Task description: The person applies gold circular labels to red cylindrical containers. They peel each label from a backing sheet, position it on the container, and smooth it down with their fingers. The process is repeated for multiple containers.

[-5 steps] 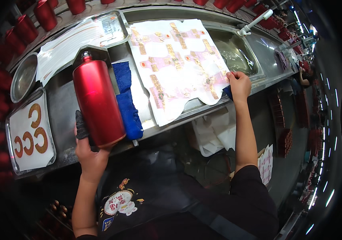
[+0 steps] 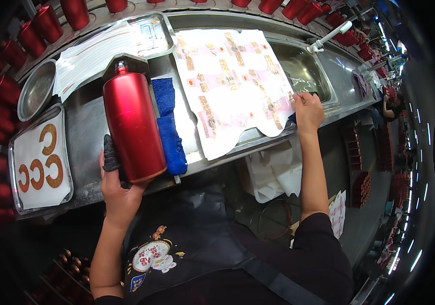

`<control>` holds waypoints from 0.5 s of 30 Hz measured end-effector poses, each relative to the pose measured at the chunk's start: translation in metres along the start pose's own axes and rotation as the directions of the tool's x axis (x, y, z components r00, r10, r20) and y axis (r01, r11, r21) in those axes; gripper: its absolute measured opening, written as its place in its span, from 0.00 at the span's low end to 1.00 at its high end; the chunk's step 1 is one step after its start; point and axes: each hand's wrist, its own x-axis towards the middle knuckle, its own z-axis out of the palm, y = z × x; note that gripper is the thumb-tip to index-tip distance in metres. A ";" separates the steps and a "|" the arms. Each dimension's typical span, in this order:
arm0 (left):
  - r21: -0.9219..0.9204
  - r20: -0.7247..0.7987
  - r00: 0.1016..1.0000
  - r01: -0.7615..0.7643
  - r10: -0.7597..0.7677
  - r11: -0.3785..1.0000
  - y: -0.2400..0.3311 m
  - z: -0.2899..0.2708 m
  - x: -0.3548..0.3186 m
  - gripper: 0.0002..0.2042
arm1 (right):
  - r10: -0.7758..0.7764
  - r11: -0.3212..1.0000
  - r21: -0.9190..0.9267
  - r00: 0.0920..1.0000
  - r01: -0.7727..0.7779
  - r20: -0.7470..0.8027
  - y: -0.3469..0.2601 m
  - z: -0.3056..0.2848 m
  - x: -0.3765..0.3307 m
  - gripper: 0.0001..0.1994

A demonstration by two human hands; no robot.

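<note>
A glossy red bottle [image 2: 132, 124] with a narrow silvery neck leans on a metal rest, its base toward me. My left hand [image 2: 121, 195] grips it by the base, one finger wearing a black cover. To its right lies a white sheet [image 2: 217, 109] printed with pink and gold decals. At that sheet's right edge my right hand [image 2: 308, 114] is closed in a pinch; what lies between the fingertips is too small to make out. Folded blue cloths [image 2: 171, 142] lie between bottle and sheet.
A tray [image 2: 67, 185] with gold C-shaped decals stands at left, below a metal bowl [image 2: 37, 91]. White strips lie by a far tray [image 2: 164, 33]. A sink [image 2: 324, 84] with a white tap [image 2: 332, 36] is at right. Red bottles [image 2: 75, 12] line the back.
The whole view has shifted slightly, so the bench sits a little farther right. My right fingers have shifted slightly at the sheet's edge; my left hand still holds the bottle.
</note>
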 end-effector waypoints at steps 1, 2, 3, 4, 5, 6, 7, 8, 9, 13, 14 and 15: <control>0.010 0.008 1.000 -0.017 0.017 1.000 -0.001 0.000 0.000 0.43 | -0.009 0.993 0.120 1.000 0.007 0.021 0.000 -0.003 0.002 0.11; 0.014 0.007 1.000 -0.015 0.015 1.000 -0.001 -0.001 0.000 0.43 | -0.019 0.964 0.265 0.999 0.008 0.038 0.000 -0.005 0.005 0.11; 0.017 0.008 1.000 -0.015 0.015 1.000 -0.001 -0.001 0.000 0.43 | -0.006 0.922 0.388 0.999 -0.015 0.053 0.003 -0.008 0.010 0.11; 0.019 0.011 1.000 -0.016 0.016 1.000 -0.002 0.000 -0.001 0.43 | 0.012 0.862 0.504 0.996 -0.052 0.083 0.008 -0.009 0.016 0.11; 0.013 0.006 1.000 -0.016 0.016 1.000 -0.002 0.000 -0.001 0.43 | -0.019 0.837 0.547 0.999 -0.001 0.032 0.014 -0.010 0.024 0.11; 0.007 0.002 1.000 -0.016 0.016 1.000 -0.002 0.001 -0.001 0.43 | -0.026 0.808 0.589 0.999 0.009 0.020 0.022 -0.009 0.034 0.12; -0.001 -0.002 1.000 -0.017 0.017 1.000 -0.002 0.002 -0.002 0.42 | -0.019 0.814 0.581 1.000 0.004 0.019 0.032 -0.009 0.045 0.12; -0.036 -0.005 1.000 0.030 -0.030 0.999 -0.002 0.003 -0.002 0.42 | -0.032 0.812 0.583 0.999 0.026 0.000 0.044 -0.006 0.057 0.12; -0.071 -0.006 0.997 0.077 -0.077 0.995 -0.001 0.004 -0.003 0.41 | -0.035 0.785 0.620 0.999 0.021 0.010 0.057 -0.001 0.068 0.11; -0.121 -0.006 0.992 0.126 -0.128 0.985 0.000 0.005 -0.004 0.40 | 0.088 0.785 0.604 0.990 -0.136 0.109 0.122 0.044 0.129 0.10; -0.137 -0.002 0.991 0.131 -0.133 0.982 0.001 0.005 -0.005 0.40 | 0.120 0.766 0.605 0.973 -0.216 0.195 0.140 0.060 0.144 0.10; -0.135 0.000 0.992 0.125 -0.126 0.983 0.001 0.004 -0.004 0.40 | 0.209 0.750 0.567 0.935 -0.342 0.286 0.158 0.078 0.154 0.11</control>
